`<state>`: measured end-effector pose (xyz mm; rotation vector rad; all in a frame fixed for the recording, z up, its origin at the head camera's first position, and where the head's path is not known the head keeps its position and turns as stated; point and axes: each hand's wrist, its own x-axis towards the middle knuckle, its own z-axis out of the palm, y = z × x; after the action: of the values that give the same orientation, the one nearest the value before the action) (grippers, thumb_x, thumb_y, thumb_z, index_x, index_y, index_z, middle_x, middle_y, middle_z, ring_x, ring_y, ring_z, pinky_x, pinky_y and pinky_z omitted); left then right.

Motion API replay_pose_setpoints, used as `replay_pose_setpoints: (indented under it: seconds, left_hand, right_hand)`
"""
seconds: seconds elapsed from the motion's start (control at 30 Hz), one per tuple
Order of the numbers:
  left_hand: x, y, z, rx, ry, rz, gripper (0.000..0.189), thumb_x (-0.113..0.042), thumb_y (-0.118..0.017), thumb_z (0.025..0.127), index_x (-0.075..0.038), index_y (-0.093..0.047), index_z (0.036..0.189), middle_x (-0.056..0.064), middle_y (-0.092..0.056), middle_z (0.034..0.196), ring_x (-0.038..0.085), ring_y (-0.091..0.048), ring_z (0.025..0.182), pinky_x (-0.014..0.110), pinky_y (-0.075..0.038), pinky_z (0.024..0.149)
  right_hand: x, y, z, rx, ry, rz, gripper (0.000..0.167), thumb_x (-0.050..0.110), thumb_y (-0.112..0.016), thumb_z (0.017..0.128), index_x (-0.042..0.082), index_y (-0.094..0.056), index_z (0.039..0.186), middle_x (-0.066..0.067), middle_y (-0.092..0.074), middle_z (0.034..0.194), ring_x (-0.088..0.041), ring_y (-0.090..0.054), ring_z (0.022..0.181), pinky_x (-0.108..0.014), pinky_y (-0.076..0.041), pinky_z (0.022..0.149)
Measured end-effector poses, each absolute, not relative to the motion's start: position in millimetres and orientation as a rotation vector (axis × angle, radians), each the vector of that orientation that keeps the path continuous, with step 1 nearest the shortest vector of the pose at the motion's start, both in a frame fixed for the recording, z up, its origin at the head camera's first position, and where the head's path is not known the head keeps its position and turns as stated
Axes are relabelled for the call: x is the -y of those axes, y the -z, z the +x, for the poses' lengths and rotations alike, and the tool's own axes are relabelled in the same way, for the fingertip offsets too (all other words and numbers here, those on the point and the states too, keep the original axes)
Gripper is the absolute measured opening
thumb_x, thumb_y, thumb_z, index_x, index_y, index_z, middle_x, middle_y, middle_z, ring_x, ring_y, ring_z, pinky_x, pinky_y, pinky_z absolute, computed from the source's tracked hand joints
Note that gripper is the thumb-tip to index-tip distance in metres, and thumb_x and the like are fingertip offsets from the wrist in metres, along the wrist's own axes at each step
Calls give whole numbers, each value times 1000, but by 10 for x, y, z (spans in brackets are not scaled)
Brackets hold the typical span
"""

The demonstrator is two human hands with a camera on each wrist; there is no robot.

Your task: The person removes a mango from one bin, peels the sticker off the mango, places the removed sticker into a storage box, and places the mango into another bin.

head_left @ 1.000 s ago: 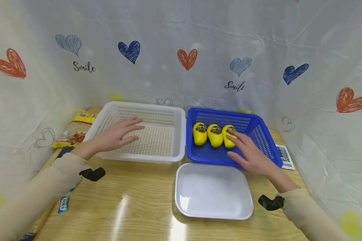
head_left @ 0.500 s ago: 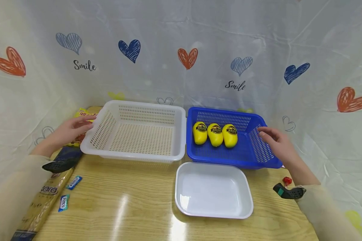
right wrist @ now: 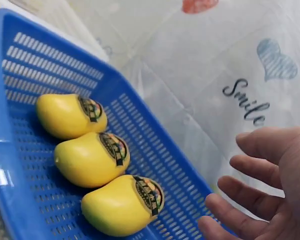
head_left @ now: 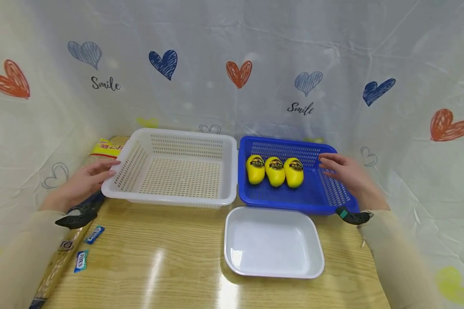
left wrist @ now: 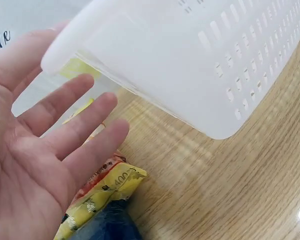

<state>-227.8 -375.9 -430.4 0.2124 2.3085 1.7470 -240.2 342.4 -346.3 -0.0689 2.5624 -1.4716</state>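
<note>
In the head view my left hand (head_left: 79, 182) is at the left rim of a white plastic basket (head_left: 169, 199). The left wrist view shows its fingers (left wrist: 72, 130) loosely spread beside the basket's outer wall, and the rim overlaps part of the hand. My right hand (head_left: 352, 178) hovers at the right side of a blue plastic basket (head_left: 313, 201), holding nothing, fingers spread and slightly bent. Three yellow mangoes with dark labels lie side by side in the blue basket: a left mango (head_left: 255, 169), a middle one and a right mango (right wrist: 122, 205).
A shallow white tray (head_left: 274, 244) sits in front of the blue basket. At the left are a yellow food bag (head_left: 106, 149), a gold packet (head_left: 59, 262) and two small wrapped candies, one a blue candy (head_left: 94, 234). A heart-print curtain (head_left: 201, 51) encloses the table.
My left hand has moved left from over the white basket to its left rim. My right hand went from the right mango to the blue basket's right side, then slightly back inward.
</note>
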Motion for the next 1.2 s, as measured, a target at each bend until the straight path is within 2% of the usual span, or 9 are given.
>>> replay_pose_setpoints:
  seconds: [0.17, 0.37, 0.5, 0.63, 0.83, 1.03, 1.2]
  left_hand:
    - [3747, 4345, -2277, -2150, -1923, 208, 40, -17, -46, 105, -15, -44, 144, -8, -47, 129, 5, -59, 103, 25, -55, 80]
    - [3730, 4359, -2291, -2038, -2038, 216, 38, -12, -43, 105, -16, -46, 143, -5, -50, 128, 8, -61, 102, 28, -56, 77]
    - [3716, 4357, -2289, -2070, -2023, 185, 38, -14, -44, 105, -17, -46, 143, -6, -52, 128, 9, -62, 101, 29, -57, 77]
    - [3712, 4358, -2282, -2082, -2016, 177, 39, -15, -44, 105, -16, -45, 144, -6, -51, 129, 9, -62, 102, 29, -57, 77]
    - [3711, 4372, -2284, -2092, -2005, 156, 39, -17, -45, 105, -18, -45, 144, -7, -51, 129, 8, -62, 102, 29, -57, 77]
    - [3709, 4376, -2276, -2112, -1980, 132, 39, -18, -46, 105, -18, -45, 144, -8, -51, 128, 8, -61, 102, 29, -57, 78]
    - [3711, 4374, -2274, -2104, -1989, 120, 39, -17, -45, 105, -18, -45, 144, -8, -51, 129, 8, -62, 103, 29, -57, 78]
  right_hand:
    - [-3420, 3635, -2636, -2448, 1563, 27, 69, 41, -50, 101, 1, -27, 152, -20, -28, 154, -31, -38, 135, -37, -41, 106]
    - [-3455, 3786, -2833, -2320, 1677, 115, 67, 37, -51, 102, 5, -23, 154, -16, -25, 156, -34, -30, 140, -41, -37, 109]
    - [-3428, 3848, -2918, -2222, 1735, 119, 66, 31, -51, 103, 7, -20, 156, -16, -21, 157, -35, -25, 142, -46, -31, 113]
    - [-3393, 3939, -2988, -2186, 1729, 134, 66, 27, -55, 102, 9, -21, 156, -17, -21, 158, -35, -24, 143, -50, -29, 113]
    - [-3328, 4112, -3030, -2199, 1619, 47, 64, 22, -51, 104, 7, -17, 156, -21, -18, 159, -39, -25, 141, -55, -29, 112]
    - [-3243, 4192, -3083, -2257, 1531, 21, 64, 25, -53, 103, 9, -21, 156, -21, -22, 158, -38, -28, 140, -56, -33, 109]
    - [-3214, 4193, -3131, -2306, 1423, -51, 65, 23, -55, 102, 9, -22, 156, -22, -18, 159, -41, -19, 144, -59, -24, 112]
